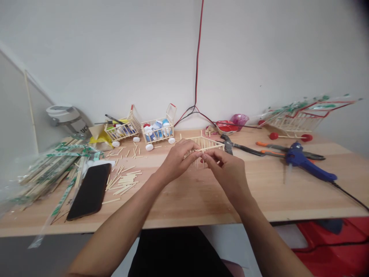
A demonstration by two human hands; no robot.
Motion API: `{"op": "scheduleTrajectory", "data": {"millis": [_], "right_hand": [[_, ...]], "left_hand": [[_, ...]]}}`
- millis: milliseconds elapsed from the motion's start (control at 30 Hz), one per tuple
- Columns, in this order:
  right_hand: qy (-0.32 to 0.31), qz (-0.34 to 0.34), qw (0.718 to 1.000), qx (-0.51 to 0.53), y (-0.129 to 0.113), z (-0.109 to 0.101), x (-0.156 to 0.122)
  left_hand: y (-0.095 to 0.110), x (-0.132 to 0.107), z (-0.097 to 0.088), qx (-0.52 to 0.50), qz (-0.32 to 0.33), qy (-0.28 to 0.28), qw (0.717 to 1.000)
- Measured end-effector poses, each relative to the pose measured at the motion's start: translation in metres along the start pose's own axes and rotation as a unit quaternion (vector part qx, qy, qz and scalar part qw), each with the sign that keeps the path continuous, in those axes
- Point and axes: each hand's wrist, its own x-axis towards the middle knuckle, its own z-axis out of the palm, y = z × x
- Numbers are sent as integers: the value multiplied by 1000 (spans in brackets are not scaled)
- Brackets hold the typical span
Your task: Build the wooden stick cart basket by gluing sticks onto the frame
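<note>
A small frame of glued wooden sticks (208, 144) stands on the pale wooden tabletop (198, 204) between my hands. My left hand (177, 159) grips its near left side, with the fingers curled over the sticks. My right hand (221, 170) pinches the frame's lower part between thumb and fingers, close to my left fingertips. Part of the frame is hidden behind my fingers. Loose short sticks (123, 184) lie to the left of my left hand.
Two miniature stick carts (158, 130) with white wheels stand at the back, one holding bottle caps. To the right lie pliers (240, 149) and a blue glue gun (302, 161). A black phone (89, 191) and bagged stick bundles (49, 171) lie left.
</note>
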Motion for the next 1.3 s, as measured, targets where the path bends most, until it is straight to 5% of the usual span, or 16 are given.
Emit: {"op": "scheduleTrajectory", "data": {"millis": [1300], "right_hand": [[-46, 14, 999, 9, -2, -1, -11]], "left_hand": [[10, 0, 3, 37, 13, -16, 999]]}}
